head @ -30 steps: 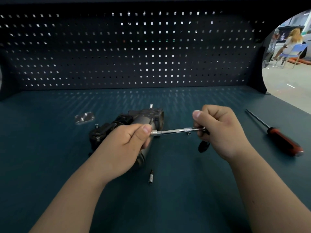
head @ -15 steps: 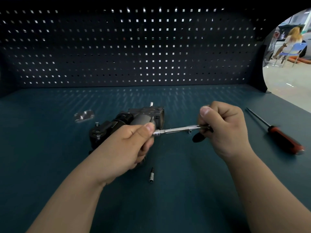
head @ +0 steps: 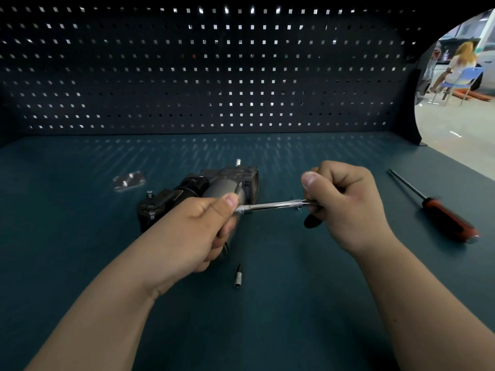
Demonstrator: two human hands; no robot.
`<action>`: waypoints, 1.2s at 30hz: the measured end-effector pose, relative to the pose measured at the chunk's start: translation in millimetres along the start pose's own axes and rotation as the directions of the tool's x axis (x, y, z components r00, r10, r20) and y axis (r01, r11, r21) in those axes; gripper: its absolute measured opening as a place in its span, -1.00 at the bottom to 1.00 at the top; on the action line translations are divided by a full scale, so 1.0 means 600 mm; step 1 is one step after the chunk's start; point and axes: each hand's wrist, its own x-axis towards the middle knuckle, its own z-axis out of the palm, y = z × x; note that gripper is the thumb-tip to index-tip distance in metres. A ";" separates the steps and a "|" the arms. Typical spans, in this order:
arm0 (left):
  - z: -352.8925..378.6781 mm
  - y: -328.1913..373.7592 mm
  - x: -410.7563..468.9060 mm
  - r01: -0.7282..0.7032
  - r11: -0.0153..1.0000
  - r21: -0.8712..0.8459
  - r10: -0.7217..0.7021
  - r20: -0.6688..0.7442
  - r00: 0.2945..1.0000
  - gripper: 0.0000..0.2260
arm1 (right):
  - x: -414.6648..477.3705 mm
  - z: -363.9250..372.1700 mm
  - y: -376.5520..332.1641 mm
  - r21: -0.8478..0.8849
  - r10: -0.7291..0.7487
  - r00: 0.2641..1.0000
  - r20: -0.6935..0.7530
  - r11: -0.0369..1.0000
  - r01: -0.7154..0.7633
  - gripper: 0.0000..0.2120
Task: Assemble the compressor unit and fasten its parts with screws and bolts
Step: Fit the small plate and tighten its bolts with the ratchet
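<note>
The dark compressor unit (head: 227,180) lies on the teal bench, with a grey cylinder at its near end and a bolt sticking up at the back. In front of it my left hand (head: 192,231) pinches the socket end of a silver driver shaft (head: 270,206). A short dark bit pokes up beside that thumb. My right hand (head: 345,204) is closed around the other end of the driver, and its black handle (head: 312,223) shows below the fingers. The shaft runs nearly level between both hands, above the bench.
A loose socket bit (head: 237,275) lies near my left wrist. A small metal plate (head: 129,180) sits to the left of the compressor, and a red-handled screwdriver (head: 447,218) lies at the right. A pegboard (head: 214,76) closes the back. A person sits far off at the right.
My right hand has shifted slightly right and up, and the driver's black handle has swung a little to the left. My left hand keeps its pinch on the shaft's end.
</note>
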 end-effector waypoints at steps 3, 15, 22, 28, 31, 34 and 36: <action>0.000 0.000 -0.002 -0.006 1.000 -0.002 0.006 0.006 1.000 -0.59 | 0.000 0.002 0.003 -0.003 0.020 1.000 -0.011 1.000 -0.020 -0.63; -0.008 -0.002 -0.009 -0.156 0.976 0.149 0.124 0.206 0.971 -0.57 | 0.011 -0.016 -0.005 0.056 0.317 0.946 0.068 0.946 -0.321 -0.62; 0.018 -0.001 -0.018 -0.341 0.657 0.672 0.344 0.136 0.929 -0.57 | 0.016 -0.030 -0.005 -0.038 0.532 0.836 0.131 0.846 -0.532 -0.62; 0.032 -0.014 -0.001 -0.293 0.642 0.709 0.287 0.132 0.949 -0.50 | 0.017 -0.043 -0.021 -0.275 0.498 0.858 0.124 0.848 -0.453 -0.57; 0.034 -0.021 0.005 -0.318 0.672 0.669 0.312 0.134 0.941 -0.50 | 0.017 -0.046 -0.027 -0.275 0.518 0.844 0.135 0.838 -0.471 -0.56; 0.037 -0.029 0.009 -0.342 0.658 0.671 0.331 0.150 0.932 -0.53 | 0.019 -0.046 -0.027 -0.307 0.541 0.829 0.143 0.820 -0.483 -0.54; 0.040 -0.030 0.010 -0.345 0.657 0.670 0.328 0.158 0.931 -0.52 | 0.021 -0.046 -0.023 -0.309 0.558 0.816 0.148 0.810 -0.498 -0.55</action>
